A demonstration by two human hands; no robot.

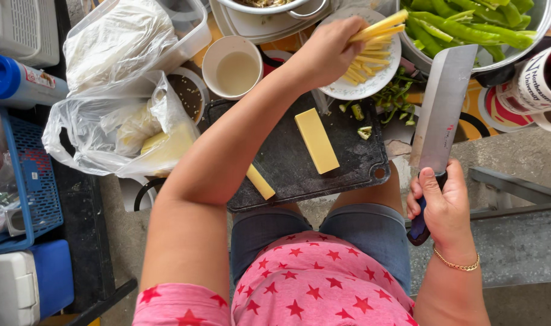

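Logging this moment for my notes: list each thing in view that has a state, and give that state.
left hand: gripping yellow sticks over the white plate
right hand: gripping the cleaver, blade raised off the board
yellow block: flat on the black cutting board
white cup: upright, part-filled with pale liquid

Green chili peppers [468,24] in metal bowl [544,24] top right. Cup w/ pale liquid [232,67] above board. Plastic bags [115,78] left, blue basket [31,181] far left, mug [544,81] at right edge.
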